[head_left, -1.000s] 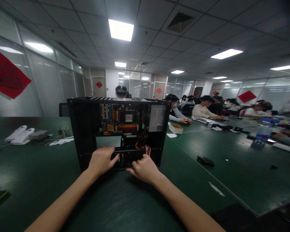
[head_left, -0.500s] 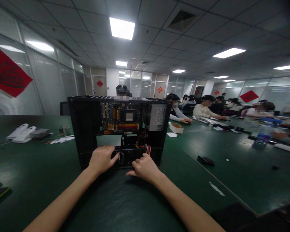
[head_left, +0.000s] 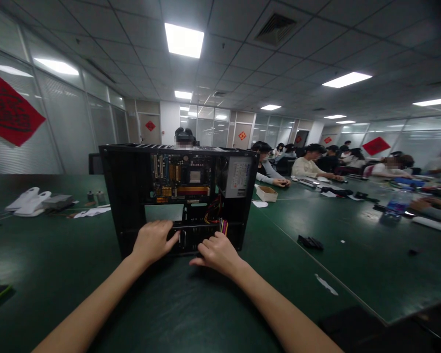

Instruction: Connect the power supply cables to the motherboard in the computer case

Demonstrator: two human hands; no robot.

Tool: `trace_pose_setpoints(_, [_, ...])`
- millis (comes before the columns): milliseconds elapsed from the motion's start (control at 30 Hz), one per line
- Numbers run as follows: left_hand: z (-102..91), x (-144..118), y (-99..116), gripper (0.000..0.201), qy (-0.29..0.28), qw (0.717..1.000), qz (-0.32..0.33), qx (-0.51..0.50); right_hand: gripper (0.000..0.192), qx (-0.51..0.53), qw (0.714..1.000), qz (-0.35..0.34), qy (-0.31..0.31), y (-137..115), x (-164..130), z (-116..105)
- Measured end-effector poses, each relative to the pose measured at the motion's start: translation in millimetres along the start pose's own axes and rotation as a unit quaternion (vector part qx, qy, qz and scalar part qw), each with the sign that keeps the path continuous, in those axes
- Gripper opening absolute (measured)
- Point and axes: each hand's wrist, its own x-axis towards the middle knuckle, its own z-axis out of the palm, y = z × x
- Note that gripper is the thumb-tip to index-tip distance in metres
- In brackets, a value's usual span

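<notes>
An open black computer case (head_left: 113,196) stands upright on the green table in front of me. Inside it show a motherboard (head_left: 182,176) and, at upper right, a power supply (head_left: 238,176). My left hand (head_left: 152,240) is closed over the crossbar in the lower part of the case, its thumb pointing right and its fingertips hidden inside. Lower right, my right hand (head_left: 218,252) has its fingers curled into the case and its thumb stretched left. What they close on is hidden. A bundle of coloured wires (head_left: 224,226) comes down right behind that hand.
White plastic items (head_left: 33,202) and a grey box (head_left: 59,201) lie to the left. On the right are a small open box (head_left: 266,193), black parts (head_left: 310,242), a paper scrap (head_left: 326,284) and a water bottle (head_left: 397,203). Several people sit along the tables beyond.
The view has shifted slightly. Both hands keep the same places on the case, and the case stands as before.
</notes>
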Motion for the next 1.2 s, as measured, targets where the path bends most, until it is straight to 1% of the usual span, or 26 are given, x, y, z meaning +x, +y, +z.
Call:
trace_pose_setpoints(133, [-0.4, 1, 0, 0.040, -0.009, 1.000, 0.000, -0.001, 0.059, -0.007, 0.997, -0.030, 0.077, 6, 0, 1])
trace_pose_setpoints(233, [-0.7, 1, 0, 0.039, -0.017, 1.000, 0.000, 0.000, 0.058, -0.005, 0.993, -0.041, 0.111, 12, -1, 0])
trace_pose_setpoints(333, [-1.2, -1, 1, 0.039, -0.025, 1.000, 0.004, -0.003, 0.057, 0.019, 0.989, -0.036, 0.140, 17, -5, 0])
trace_pose_setpoints(433, [-3.1, -1, 0, 0.039, -0.033, 0.999, -0.002, -0.006, 0.056, 0.079, 0.983, 0.008, 0.165, 20, -6, -5])
trace_pose_setpoints(467, [-4.9, 1, 0, 0.039, -0.043, 0.999, -0.009, -0.010, 0.055, 0.112, 0.978, 0.042, 0.171, 21, -3, -8])
trace_pose_setpoints(500, [-7.8, 4, -1, 0.038, -0.057, 0.998, -0.016, -0.024, 0.054, 0.154, 0.968, 0.090, 0.174, 23, 2, -13])
trace_pose_setpoints(533, [-12.1, 9, -2, 0.035, -0.075, 0.996, -0.018, -0.050, 0.054, 0.204, 0.952, 0.149, 0.174, 26, 11, -19])
trace_pose_setpoints(567, [-17.9, 15, -2, 0.031, -0.093, 0.992, -0.011, -0.087, 0.054, 0.260, 0.925, 0.214, 0.173, 30, 22, -26])
trace_pose_setpoints(600, [-25.5, 23, -2, 0.028, -0.109, 0.985, 0.002, -0.131, 0.054, 0.317, 0.891, 0.275, 0.172, 34, 35, -34])
trace_pose_setpoints(633, [-34.6, 32, -1, 0.031, -0.117, 0.975, 0.026, -0.185, 0.055, 0.371, 0.854, 0.324, 0.170, 40, 50, -43])
trace_pose_setpoints(667, [-45.0, 42, 0, 0.040, -0.119, 0.966, 0.046, -0.224, 0.056, 0.417, 0.819, 0.353, 0.176, 46, 65, -52])
trace_pose_setpoints(700, [-55.9, 52, 3, 0.050, -0.114, 0.958, 0.054, -0.259, 0.055, 0.453, 0.799, 0.356, 0.172, 52, 80, -60])
trace_pose_setpoints(733, [-66.9, 62, 7, 0.055, -0.108, 0.946, 0.064, -0.298, 0.054, 0.474, 0.791, 0.350, 0.165, 57, 94, -67])
trace_pose_setpoints(800, [-86.3, 80, 15, 0.051, -0.054, 0.924, 0.061, -0.375, 0.052, 0.486, 0.788, 0.340, 0.166, 65, 113, -77])
trace_pose_setpoints(833, [-93.7, 87, 19, 0.049, -0.014, 0.917, 0.050, -0.396, 0.051, 0.482, 0.789, 0.339, 0.175, 67, 119, -80])
trace_pose_setpoints(867, [-99.3, 92, 23, 0.050, 0.025, 0.912, 0.037, -0.407, 0.050, 0.474, 0.790, 0.341, 0.189, 68, 123, -82])
trace_pose_setpoints(933, [-105.1, 96, 26, 0.049, 0.073, 0.910, 0.025, -0.408, 0.048, 0.456, 0.792, 0.345, 0.215, 68, 124, -84])
trace_pose_setpoints(1000, [-105.6, 95, 26, 0.048, 0.086, 0.915, 0.032, -0.394, 0.047, 0.444, 0.800, 0.340, 0.218, 66, 121, -85])
trace_pose_setpoints(1067, [-103.7, 90, 24, 0.048, 0.074, 0.922, 0.049, -0.378, 0.047, 0.449, 0.807, 0.327, 0.200, 64, 117, -86])
trace_pose_setpoints(1200, [-100.2, 82, 22, 0.054, 0.058, 0.931, 0.069, -0.354, 0.049, 0.484, 0.800, 0.310, 0.175, 60, 115, -88])
